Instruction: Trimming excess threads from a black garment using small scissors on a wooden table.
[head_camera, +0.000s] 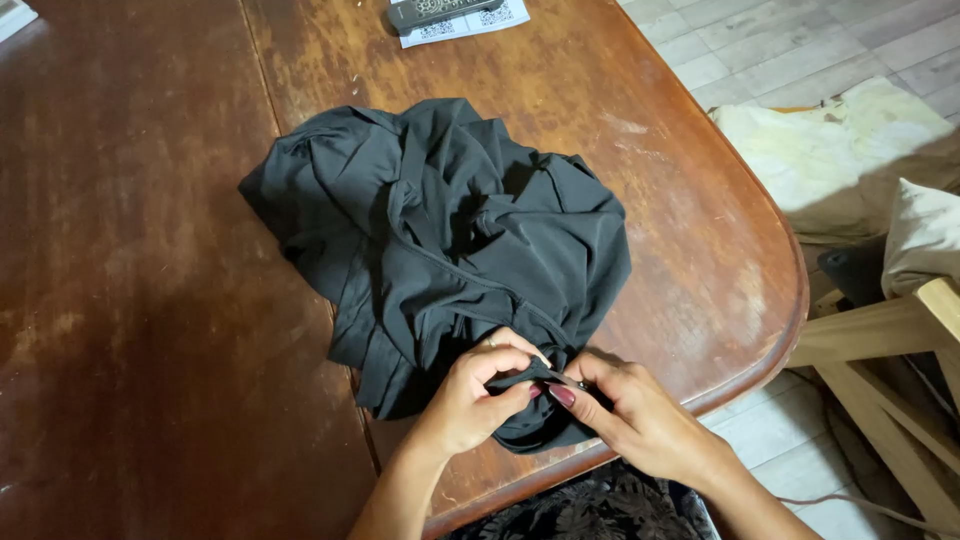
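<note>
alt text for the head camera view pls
Two hands, left hand and right hand, pinch the near edge of a crumpled black garment on a worn wooden table. A printed paper sheet lies at the far edge.

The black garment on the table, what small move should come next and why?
Probably draw the pinched edge toward the table's near rim to open it flat: both hands, left hand and right hand, pinch one bit of the black garment, which lies crumpled in a heap.

Wooden table (150, 300) under black garment (450, 250)
</note>
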